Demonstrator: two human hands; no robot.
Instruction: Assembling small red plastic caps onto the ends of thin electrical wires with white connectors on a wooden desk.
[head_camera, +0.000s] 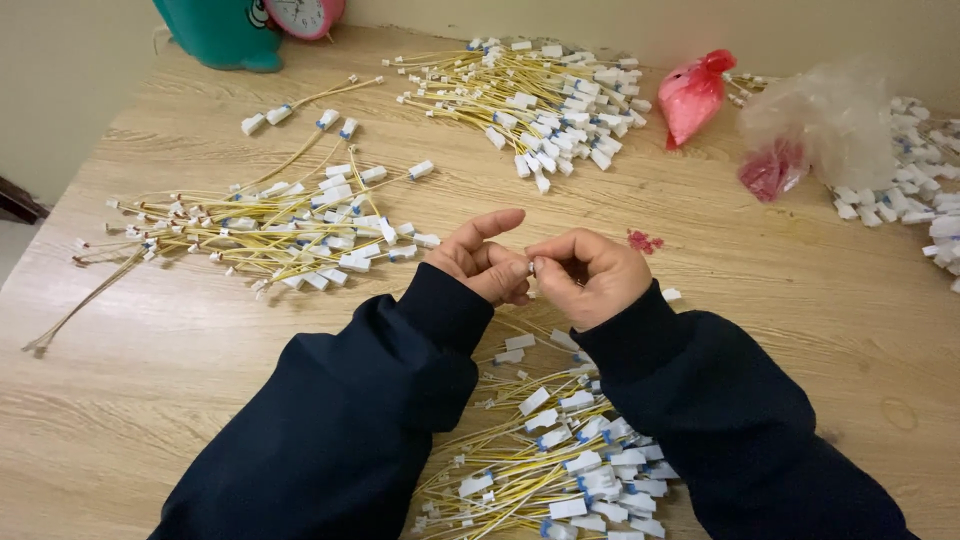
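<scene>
My left hand (480, 258) and my right hand (590, 272) meet above the middle of the wooden table (790, 330), fingertips pinched together on a small white connector piece (531, 267). Both arms wear dark blue sleeves. Directly beneath my wrists lies a pile of yellow wires with white connectors (560, 450). A second pile of the same wires (270, 230) is spread to the left of my hands, and a third pile (540, 95) lies at the back.
A red plastic bag (693, 95) and a clear bag with red bits (815, 135) sit at the back right, next to loose white connectors (920, 190). A few red bits (642, 240) lie near my right hand. A teal object with a pink clock (250, 25) stands back left.
</scene>
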